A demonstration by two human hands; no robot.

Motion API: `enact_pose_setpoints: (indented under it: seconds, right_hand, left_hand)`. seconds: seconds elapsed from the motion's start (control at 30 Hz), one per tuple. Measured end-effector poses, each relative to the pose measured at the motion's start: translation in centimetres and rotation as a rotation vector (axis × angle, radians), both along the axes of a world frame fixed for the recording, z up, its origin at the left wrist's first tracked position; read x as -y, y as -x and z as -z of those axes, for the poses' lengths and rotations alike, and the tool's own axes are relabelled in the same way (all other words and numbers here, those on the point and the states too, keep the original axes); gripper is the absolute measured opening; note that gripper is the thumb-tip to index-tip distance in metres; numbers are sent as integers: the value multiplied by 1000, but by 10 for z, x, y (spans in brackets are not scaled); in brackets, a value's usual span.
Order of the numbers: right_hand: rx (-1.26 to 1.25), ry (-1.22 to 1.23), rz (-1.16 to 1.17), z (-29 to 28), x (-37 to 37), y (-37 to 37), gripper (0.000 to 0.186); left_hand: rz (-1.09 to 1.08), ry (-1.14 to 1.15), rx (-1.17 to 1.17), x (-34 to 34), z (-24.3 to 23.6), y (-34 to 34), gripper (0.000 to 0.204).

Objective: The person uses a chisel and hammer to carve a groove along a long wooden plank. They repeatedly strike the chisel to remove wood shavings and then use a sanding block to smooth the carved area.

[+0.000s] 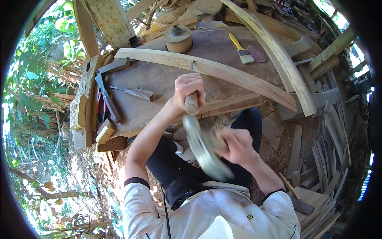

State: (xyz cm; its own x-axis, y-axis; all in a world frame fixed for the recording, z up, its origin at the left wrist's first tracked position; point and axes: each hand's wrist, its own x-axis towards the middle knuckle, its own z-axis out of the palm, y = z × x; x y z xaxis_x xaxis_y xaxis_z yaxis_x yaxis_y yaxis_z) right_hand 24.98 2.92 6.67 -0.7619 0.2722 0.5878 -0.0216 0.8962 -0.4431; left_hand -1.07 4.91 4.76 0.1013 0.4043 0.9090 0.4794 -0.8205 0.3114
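Observation:
My left hand [188, 88] is closed round the wooden handle of a chisel [191, 105], whose thin metal blade points away from me. Its tip meets the near side of a long curved wooden piece [230, 75] lying across the bench. In my closed right hand [238, 148] is the short handle of a mallet [203, 148]. The long pale head of that mallet is smeared by motion, with its upper end just below the butt of the chisel handle. My left fingers partly hide the chisel.
On the wooden bench [155, 81] lie another chisel [135, 93], a hammer-like tool [107, 95] and a yellow-handled paintbrush [240, 49]. A round pot [178, 40] stands beyond the curved piece. Another curved plank [278, 55] slants at the right, near several wood offcuts [328, 139].

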Motion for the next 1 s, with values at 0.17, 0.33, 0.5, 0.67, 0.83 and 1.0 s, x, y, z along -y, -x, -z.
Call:
enact_pose_setpoints:
  seconds: [0.17,0.33,0.5,0.67,0.83,1.0]
  right_hand:
    - [-146,-49,-188,10,1,-1,40]
    - [-84,-10,-49,6,-5,6,36]
    - [-114,-18,-61,12,-8,7,35]
    - [-80,80,-42,15,-2,15,32]
    - [-193,38,-155,31,-1,4,33]
    - [-159,24,-78,18,-5,10,32]
  left_hand:
    - [10,-4,26,-2,1,-1,19]
    - [7,-12,14,1,4,-1,19]
    - [-17,-27,10,-2,6,-2,20]
    - [-32,7,-18,-5,5,1,22]
    - [-13,-38,4,-6,4,1,19]
    - [-25,-46,5,-2,6,5,19]
